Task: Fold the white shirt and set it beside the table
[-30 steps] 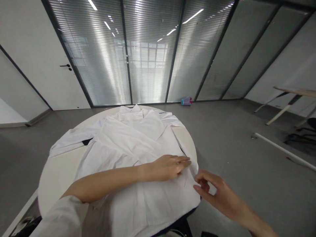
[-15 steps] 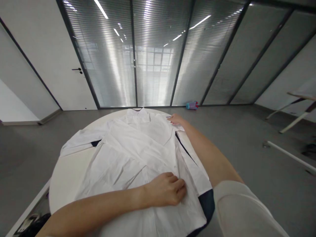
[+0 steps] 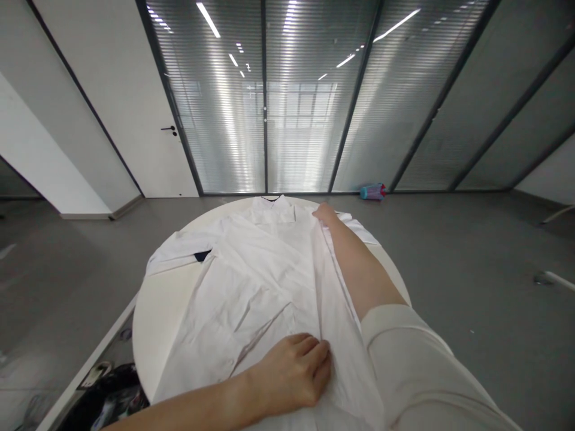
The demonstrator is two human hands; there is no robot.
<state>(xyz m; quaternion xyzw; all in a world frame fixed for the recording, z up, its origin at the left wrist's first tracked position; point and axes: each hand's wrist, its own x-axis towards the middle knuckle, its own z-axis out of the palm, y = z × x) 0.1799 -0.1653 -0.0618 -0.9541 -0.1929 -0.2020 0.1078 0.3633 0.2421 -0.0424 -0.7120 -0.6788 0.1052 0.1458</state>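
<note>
Across the round white tabletop [image 3: 162, 323], a white collared shirt [image 3: 256, 287] is lying spread out, with its collar at the far rim and its body running toward me. On my feed, my left hand [image 3: 291, 371] is working at the near end of the shirt, curled with its fingers [image 3: 314, 359] bunched over the cloth and gripping a fold of it near the front edge. My right hand [image 3: 326, 212] is reaching across to the far end, beside the collar, where its fingers are closing over the shirt's upper edge. From this view I cannot tell whether it is truly pinching the cloth or only resting on it. A raised ridge of fabric is running between my two hands, and my right forearm is lying along it, with a cream sleeve [image 3: 404, 359] covering the upper arm. The shirt's left-hand sleeve [image 3: 179, 254] is lying folded across the tabletop, with a small dark patch showing beside it. Beyond the rim, a small blue-and-red object [image 3: 372, 191] is sitting on the grey floor [image 3: 471, 281] by a glass partition with blinds [image 3: 300, 96], and dark clutter [image 3: 105, 398] is lying below the tabletop at lower left.
</note>
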